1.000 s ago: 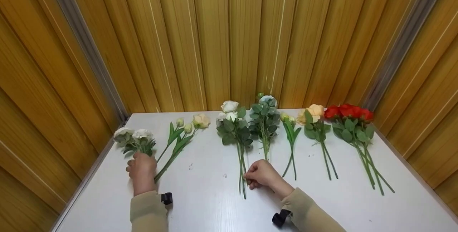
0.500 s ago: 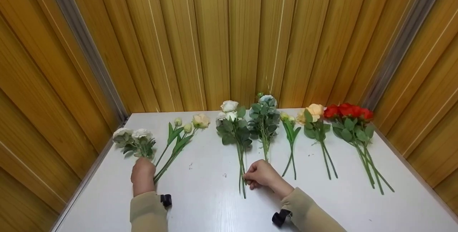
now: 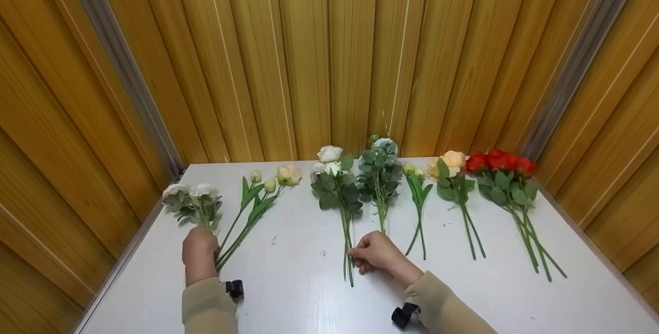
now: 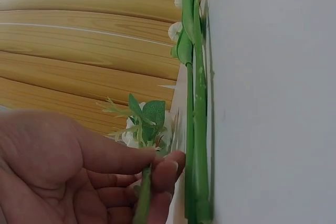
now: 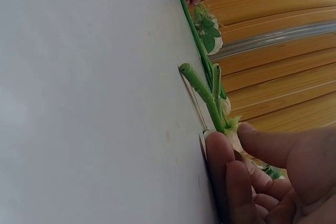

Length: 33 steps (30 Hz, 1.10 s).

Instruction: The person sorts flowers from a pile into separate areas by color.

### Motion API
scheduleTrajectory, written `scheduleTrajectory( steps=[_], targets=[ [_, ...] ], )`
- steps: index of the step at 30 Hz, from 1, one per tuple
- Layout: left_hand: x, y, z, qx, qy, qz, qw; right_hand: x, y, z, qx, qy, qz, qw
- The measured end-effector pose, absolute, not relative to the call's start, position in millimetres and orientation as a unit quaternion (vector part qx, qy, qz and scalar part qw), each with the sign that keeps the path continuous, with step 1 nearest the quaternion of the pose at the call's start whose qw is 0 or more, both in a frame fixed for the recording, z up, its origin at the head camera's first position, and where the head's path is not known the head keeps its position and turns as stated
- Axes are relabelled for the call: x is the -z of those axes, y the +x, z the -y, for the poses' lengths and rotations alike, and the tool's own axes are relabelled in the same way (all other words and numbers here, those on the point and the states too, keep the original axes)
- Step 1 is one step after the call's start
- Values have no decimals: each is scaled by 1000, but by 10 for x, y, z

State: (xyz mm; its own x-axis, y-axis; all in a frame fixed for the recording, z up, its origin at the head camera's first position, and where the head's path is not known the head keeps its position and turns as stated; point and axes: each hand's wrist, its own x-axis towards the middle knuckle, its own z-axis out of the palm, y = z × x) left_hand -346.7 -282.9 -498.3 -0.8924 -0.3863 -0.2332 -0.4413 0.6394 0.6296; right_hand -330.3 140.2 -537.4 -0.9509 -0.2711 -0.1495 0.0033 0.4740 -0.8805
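At the far left, a bunch of white flowers (image 3: 205,192) with grey-green leaves lies on the table. My left hand (image 3: 200,254) covers its lower part in the head view. From the left wrist, thumb and fingers are seen pinching its green stem (image 4: 143,195), just beside the tulip stems (image 4: 199,140). White roses (image 3: 329,154) with dark leaves lie mid-table. Low on their stems, my right hand (image 3: 378,251) pinches them between thumb and fingers; the cut stem ends (image 5: 202,90) stick out past the fingertips in the right wrist view.
Pale tulips (image 3: 270,185) lie just right of my left hand. Right of the white roses come a pale blue bunch (image 3: 385,146), small green-yellow buds (image 3: 413,170), peach flowers (image 3: 453,161) and red flowers (image 3: 502,160). Wood-patterned walls (image 3: 309,66) enclose the white table (image 3: 293,282).
My left hand has slid down the stem toward me and slightly left, while the white blooms stay almost in place. My right hand keeps its position on the white rose stems.
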Motion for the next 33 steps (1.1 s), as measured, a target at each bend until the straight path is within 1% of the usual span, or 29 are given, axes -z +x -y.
scheduleTrajectory(
  steps=[15,20,26,33],
  targets=[
    [4895,-3398,2805,-399,-221,-889,-33,5343,-3284,-1400,526,-60,-837,141],
    [4838,-3419,2738,-450,-223,-864,-46,5297,-3282,-1400,526,-56,-839,127],
    [4729,-3450,2579,-479,-203,-852,-64,5234,-3276,-1400,514,-37,-849,115],
    [4549,-3484,2255,-541,-173,-819,-77,5187,-3261,-1375,519,-68,-847,97]
  ],
)
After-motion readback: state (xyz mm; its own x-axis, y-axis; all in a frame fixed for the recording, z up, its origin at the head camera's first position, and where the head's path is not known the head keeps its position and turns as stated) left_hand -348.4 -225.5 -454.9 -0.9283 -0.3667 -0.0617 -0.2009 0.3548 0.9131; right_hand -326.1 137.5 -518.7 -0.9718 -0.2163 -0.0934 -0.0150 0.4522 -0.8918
